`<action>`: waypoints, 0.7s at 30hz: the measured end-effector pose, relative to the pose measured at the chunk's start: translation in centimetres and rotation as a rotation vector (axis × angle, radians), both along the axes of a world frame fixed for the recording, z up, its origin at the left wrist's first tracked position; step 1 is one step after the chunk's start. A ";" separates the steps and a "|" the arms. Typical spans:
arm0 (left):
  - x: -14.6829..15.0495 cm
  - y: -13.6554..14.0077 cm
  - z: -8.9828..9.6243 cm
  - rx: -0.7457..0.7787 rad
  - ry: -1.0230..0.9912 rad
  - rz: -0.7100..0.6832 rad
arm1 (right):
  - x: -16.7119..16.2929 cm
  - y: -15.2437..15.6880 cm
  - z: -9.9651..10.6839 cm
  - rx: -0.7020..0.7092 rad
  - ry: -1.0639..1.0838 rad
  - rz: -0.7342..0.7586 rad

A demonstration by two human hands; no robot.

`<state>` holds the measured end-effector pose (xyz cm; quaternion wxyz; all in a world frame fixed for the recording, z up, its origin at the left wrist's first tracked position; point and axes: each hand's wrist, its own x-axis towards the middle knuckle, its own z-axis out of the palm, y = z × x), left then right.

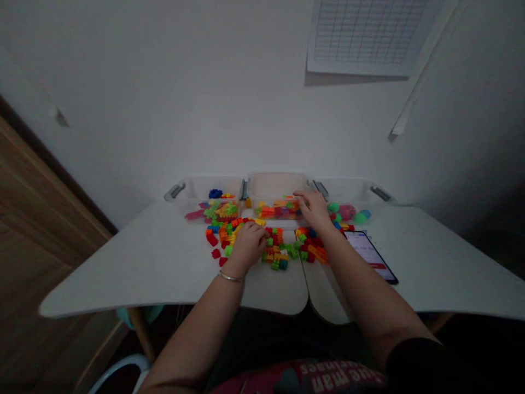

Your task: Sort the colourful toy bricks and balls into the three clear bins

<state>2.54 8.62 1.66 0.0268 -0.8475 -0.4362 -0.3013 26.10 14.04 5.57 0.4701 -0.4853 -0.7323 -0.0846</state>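
A spread of small toy building bricks (pixel 275 254) in red, orange, yellow, green and blue covers the middle of the white table. My left hand (pixel 250 243) is low over the pile, fingers bent together at the bricks; anything they hold is hidden. Past the pile, my right hand (pixel 315 210) reaches over the front of the middle clear plastic bin (pixel 279 186), thumb and fingers apart, with no brick visible in them. Orange, red, purple and green bricks (pixel 274 210) show through that bin's front wall.
The left clear bin (pixel 197 183) holds coloured pieces, and the right bin (pixel 348 189) holds green, pink and blue balls (pixel 348 212). A lit phone (pixel 371 256) lies beside my right forearm. A seam splits the table's front. Behind stands a wall with a printed sheet (pixel 365 38).
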 end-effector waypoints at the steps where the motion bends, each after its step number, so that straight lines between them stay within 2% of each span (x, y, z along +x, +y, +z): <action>1: 0.0 0.0 0.1 -0.002 0.002 0.002 | -0.2 -0.4 -0.1 0.045 0.044 0.000; 4: 0.0 -0.1 0.1 0.000 0.005 0.002 | -1.0 -2.3 -0.8 0.154 0.111 -0.002; 6: 0.0 -0.2 0.0 0.008 0.009 0.000 | -1.8 -3.5 -1.7 0.159 0.107 0.040; 14: 0.0 -0.3 0.0 0.019 0.009 0.000 | -3.2 -4.5 -5.3 -0.124 -0.019 0.275; 21: 0.1 -0.2 0.0 0.027 0.013 -0.003 | -3.5 -4.9 -5.9 -0.232 -0.122 0.275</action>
